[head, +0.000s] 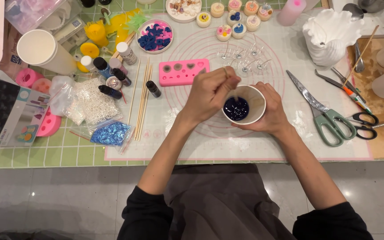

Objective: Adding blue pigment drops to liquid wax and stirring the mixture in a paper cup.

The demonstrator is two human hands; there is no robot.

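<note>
The person stands at the bench (32, 153), both arms reaching over a pale mat (290, 142) printed with pink rings. The right hand (270, 111) cups a small white cup (256, 100) from the far side, fingers wrapped around its wall, holding it just above the middle of the mat. Dark blue liquid (236, 109) sits in the bottom of the cup. The left hand (207, 93) is bunched over the cup's rim, fingers pinched together on a thin stick (230, 82) whose lower end dips into the blue.

Just beyond the hands lies a pink mould (183, 72) with small shaped hollows, and beside it a few clear wick holders (243, 60). To the left, a bundle of wooden sticks (142, 95) lies lengthwise on the mat edge, near small dye bottles (112, 78) and a bag of blue flakes (110, 134). A round dish (155, 35) holds blue and pink pieces. Along the far edge stands a row of small decorated candles (232, 20). To the right lie green-handled scissors (323, 113), a smaller black-handled pair (358, 120), and a white ruffled vase (330, 38). A tall white cup (41, 51) stands at the far left.
</note>
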